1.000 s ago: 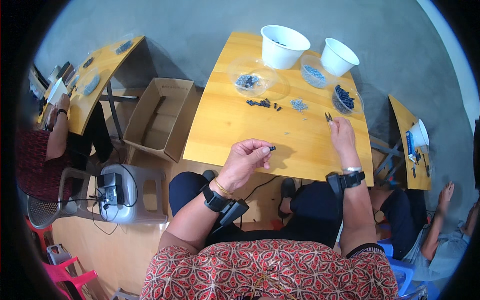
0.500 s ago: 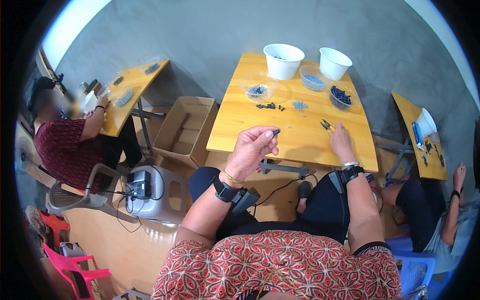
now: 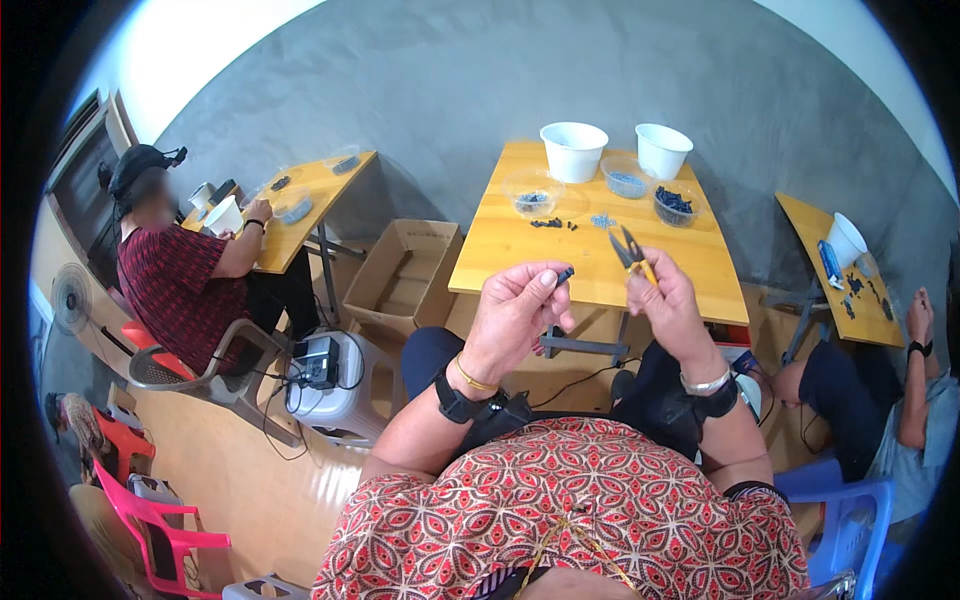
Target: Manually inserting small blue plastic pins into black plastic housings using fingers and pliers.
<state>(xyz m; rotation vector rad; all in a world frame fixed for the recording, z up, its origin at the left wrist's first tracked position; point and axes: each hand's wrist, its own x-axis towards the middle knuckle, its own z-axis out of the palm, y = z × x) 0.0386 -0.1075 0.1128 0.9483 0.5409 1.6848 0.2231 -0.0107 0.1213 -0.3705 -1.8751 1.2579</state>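
Over the near edge of the wooden table [image 3: 490,262], my left hand [image 3: 512,315] pinches a small dark cylindrical piece [image 3: 565,275] between thumb and fingertips. My right hand [image 3: 672,305] is raised beside it, closed around the yellow grips of small snips [image 3: 630,250]. The blades point up and away, spread apart and not touching the dark piece. Farther back lie several dark loose pieces [image 3: 546,223] and a little heap of grey-blue parts [image 3: 602,221]. A clear bowl [image 3: 674,205] of dark tubes stands at the right, near two other clear bowls.
Two white buckets [image 3: 574,152] stand at the table's far side. A cardboard box [image 3: 400,285] sits on the floor to the left, near a grey stool [image 3: 345,385]. One co-worker [image 3: 190,270] sits at a left table; another person's arm [image 3: 915,380] shows at the right.
My right hand has lifted the snips off the tabletop and brought them up toward my left hand. The left still pinches the dark piece. The view has tilted upward.
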